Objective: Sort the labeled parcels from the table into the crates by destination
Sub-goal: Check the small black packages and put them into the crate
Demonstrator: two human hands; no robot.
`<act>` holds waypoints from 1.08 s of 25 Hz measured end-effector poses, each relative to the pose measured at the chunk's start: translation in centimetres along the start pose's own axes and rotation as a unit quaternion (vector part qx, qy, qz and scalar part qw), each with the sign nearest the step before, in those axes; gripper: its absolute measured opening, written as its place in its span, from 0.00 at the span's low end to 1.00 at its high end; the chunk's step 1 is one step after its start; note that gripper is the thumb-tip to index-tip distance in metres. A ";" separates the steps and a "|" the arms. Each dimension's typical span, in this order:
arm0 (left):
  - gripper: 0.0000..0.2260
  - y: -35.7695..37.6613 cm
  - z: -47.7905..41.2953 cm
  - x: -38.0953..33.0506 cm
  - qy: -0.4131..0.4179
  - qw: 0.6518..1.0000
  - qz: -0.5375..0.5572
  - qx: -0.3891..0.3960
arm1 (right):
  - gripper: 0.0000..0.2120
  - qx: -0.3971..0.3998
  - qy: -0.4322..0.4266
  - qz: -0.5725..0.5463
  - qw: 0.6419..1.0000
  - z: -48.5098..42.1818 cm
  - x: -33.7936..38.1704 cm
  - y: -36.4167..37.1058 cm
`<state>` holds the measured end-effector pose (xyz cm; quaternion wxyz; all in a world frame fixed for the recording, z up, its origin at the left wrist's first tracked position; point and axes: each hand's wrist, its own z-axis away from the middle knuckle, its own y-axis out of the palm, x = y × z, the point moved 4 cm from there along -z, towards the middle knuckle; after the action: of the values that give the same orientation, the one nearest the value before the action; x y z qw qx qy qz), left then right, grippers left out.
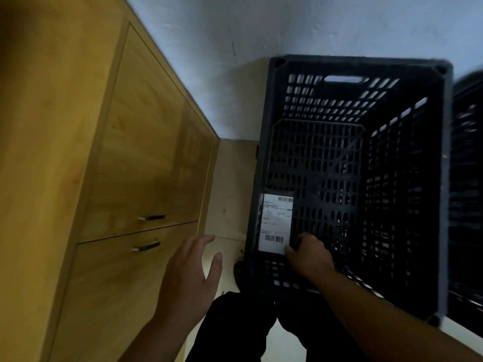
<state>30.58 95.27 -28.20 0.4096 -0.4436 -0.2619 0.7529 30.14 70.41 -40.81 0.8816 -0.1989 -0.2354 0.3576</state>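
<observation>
Parcel (275, 223): dark, with a white barcoded label facing up; inside the black crate, against its left wall toward the 7 o'clock corner; label text too blurred to read.
Black crate (360, 64): perforated plastic, open top, filling the view from centre out to 3 o'clock; handle slot in the far wall at 12 o'clock.
Right hand (308, 254): reaching in over the crate's near rim, fingers curled at the parcel's 5 o'clock corner, thumb tip on the label's edge, gripping it.
Left hand (190, 278): outside the crate at 9 o'clock of it, fingers straight and spread, palm down, holding nothing, touching nothing visible.
Hands together or apart: well apart, crate wall between them.
Second crate (467, 178): black, blurred, just beside the first at the 3 o'clock edge.
Wooden cabinet (146, 152): at 9 o'clock, two doors, each with a metal handle (151, 218).
Wall (287, 27): pale, at 12 o'clock behind the crates.
Legs (240, 325): dark trousers at 6 o'clock, below the crate.
</observation>
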 end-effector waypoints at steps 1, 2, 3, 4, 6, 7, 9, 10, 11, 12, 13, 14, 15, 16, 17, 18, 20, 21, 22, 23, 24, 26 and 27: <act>0.15 -0.7 0.4 -0.6 0.004 1.000 -0.003 0.000 | 0.17 -0.030 -0.007 0.026 0.999 1.2 0.2 -1.3; 0.15 -1.6 0.9 -1.5 0.012 1.000 -0.007 0.001 | 0.19 -0.061 -0.019 0.039 0.997 3.0 0.3 -3.0; 0.15 -2.7 1.5 -2.7 0.023 1.000 -0.012 0.000 | 0.20 -0.087 -0.035 0.044 0.995 4.9 0.5 -4.7; 0.15 -3.7 2.3 -4.1 0.037 0.999 -0.019 -0.003 | 0.21 -0.109 -0.055 0.045 0.991 7.0 0.8 -6.5; 0.16 -6.1 3.8 -7.3 0.071 0.997 -0.036 -0.011 | 0.24 -0.153 -0.098 0.040 0.983 11.7 1.3 -10.4; 0.16 -7.4 4.7 -9.3 0.093 0.995 -0.044 -0.014 | 0.24 -0.177 -0.121 0.035 0.976 14.5 1.6 -12.7; 0.16 -9.5 6.5 -12.9 0.139 0.989 -0.053 -0.016 | 0.24 -0.223 -0.164 0.040 0.960 20.1 2.1 -16.6; 0.16 -10.5 7.3 -14.8 0.164 0.985 -0.054 -0.013 | 0.24 -0.248 -0.181 0.046 0.951 22.9 2.3 -18.4; 0.16 -11.1 8.0 -16.4 0.189 0.980 -0.057 -0.007 | 0.24 -0.273 -0.196 0.052 0.940 25.4 2.2 -19.8; 0.17 -11.7 8.8 -18.3 0.221 0.973 -0.063 -0.003 | 0.24 -0.302 -0.205 0.058 0.929 28.1 2.0 -21.3; 0.18 -12.0 9.5 -20.0 0.254 0.964 -0.072 -0.001 | 0.24 -0.328 -0.214 0.064 0.918 30.3 1.7 -22.4; 0.19 -12.0 10.0 -21.4 0.288 0.954 -0.079 -0.003 | 0.24 -0.351 -0.218 0.067 0.908 32.2 1.3 -23.1; 0.20 -12.0 10.5 -22.9 0.320 0.944 -0.080 -0.002 | 0.24 -0.368 -0.215 0.066 0.902 33.9 0.7 -23.7; 0.20 -11.9 11.0 -24.2 0.343 0.936 -0.082 0.005 | 0.24 -0.385 -0.206 0.060 0.898 35.5 0.1 -24.1; 0.21 -11.6 11.6 -25.8 0.368 0.926 -0.087 0.012 | 0.24 -0.408 -0.192 0.048 0.891 37.3 -0.9 -24.4; 0.21 -11.2 12.3 -27.1 0.393 0.915 -0.094 0.015 | 0.24 -0.433 -0.180 0.034 0.883 38.8 -1.9 -24.7; 0.20 -10.2 13.5 -29.4 0.435 0.894 -0.102 0.023 | 0.23 -0.468 -0.155 0.014 0.870 41.1 -4.0 -24.8; 0.20 -9.6 14.4 -30.7 0.459 0.882 -0.105 0.032 | 0.22 -0.479 -0.136 0.005 0.867 42.3 -5.1 -24.8; 0.21 -9.0 15.5 -32.1 0.481 0.869 -0.109 0.043 | 0.22 -0.491 -0.115 -0.003 0.863 43.6 -6.4 -24.9; 0.21 -8.4 16.4 -33.2 0.500 0.857 -0.111 0.053 | 0.22 -0.504 -0.096 -0.008 0.859 44.6 -7.4 -24.9; 0.21 -7.8 17.2 -34.2 0.516 0.847 -0.113 0.062 | 0.21 -0.514 -0.078 -0.012 0.854 45.4 -8.5 -24.8; 0.22 -6.4 18.7 -36.1 0.547 0.826 -0.112 0.083 | 0.21 -0.525 -0.038 -0.030 0.850 46.8 -10.9 -24.7; 0.22 -5.6 19.6 -37.1 0.564 0.813 -0.114 0.091 | 0.21 -0.529 -0.017 -0.042 0.847 47.7 -12.3 -24.6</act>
<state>25.44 66.06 2.07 0.6068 -0.7179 0.0357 0.3392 8.97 53.87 7.22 0.6527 -0.6193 -0.4117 0.1451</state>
